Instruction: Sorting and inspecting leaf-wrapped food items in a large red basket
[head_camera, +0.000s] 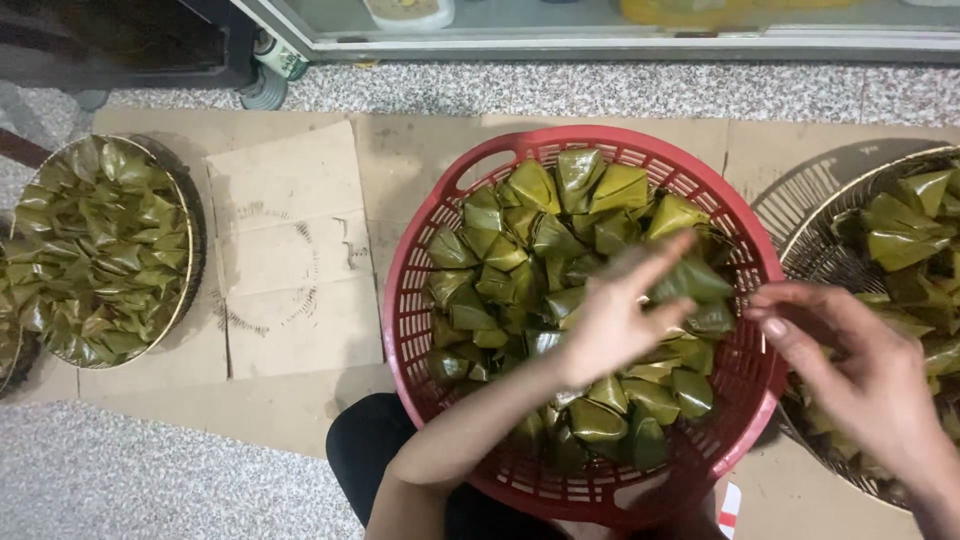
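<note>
A red plastic basket (420, 250) sits in front of me, filled with several green leaf-wrapped pyramid parcels (520, 250). My left hand (615, 315) hovers over the middle of the basket with fingers spread, touching a parcel (695, 280) near its fingertips; whether it grips it is unclear. My right hand (850, 365) is at the basket's right rim, fingers curled, over a wire tray (800, 215) that holds more leaf parcels (900, 235). Nothing shows clearly inside the right hand.
A round wire tray of leaf parcels (100, 250) lies at the left. Flattened cardboard (290, 260) covers the speckled floor (120, 480). A glass-fronted cabinet base (600, 40) runs along the top, with a caster wheel (265, 90) near it.
</note>
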